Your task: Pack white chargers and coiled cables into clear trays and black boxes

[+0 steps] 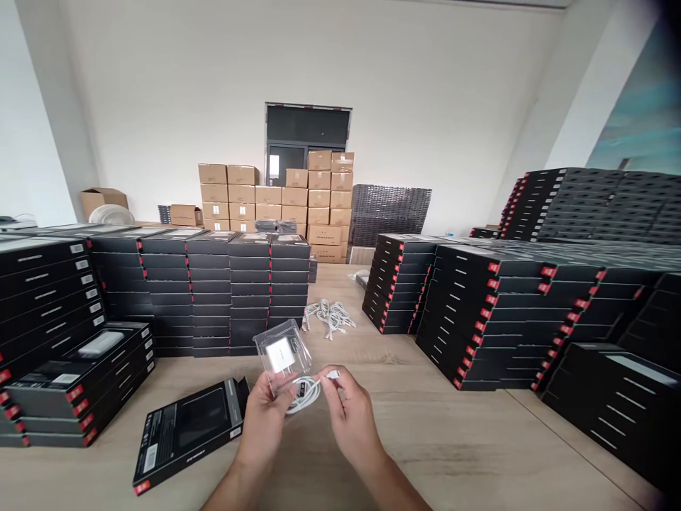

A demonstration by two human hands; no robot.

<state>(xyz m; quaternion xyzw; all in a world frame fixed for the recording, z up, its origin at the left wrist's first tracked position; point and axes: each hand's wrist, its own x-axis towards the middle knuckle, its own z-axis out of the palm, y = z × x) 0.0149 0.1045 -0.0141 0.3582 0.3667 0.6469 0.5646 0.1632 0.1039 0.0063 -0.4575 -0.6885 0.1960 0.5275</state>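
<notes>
My left hand (266, 411) is closed on a clear plastic tray (299, 339) that holds a white charger block (280, 354). A coiled white cable (307, 403) lies at the lower end of the tray, by my left thumb. Between the thumb and fingers of my right hand (348, 411) is the cable's connector end (333, 374), pinched just right of the coil. An open black box (191, 426), with a window in its face and its end flap up, rests on the table to the left of my left hand.
Stacks of black boxes (213, 291) stand at the left, and more stacks (462, 312) at the right. Loose white cables (333, 317) lie on the wooden table (436, 440) ahead. A white item (101, 343) sits on a low stack at left. Cardboard cartons (269, 195) are piled at the back.
</notes>
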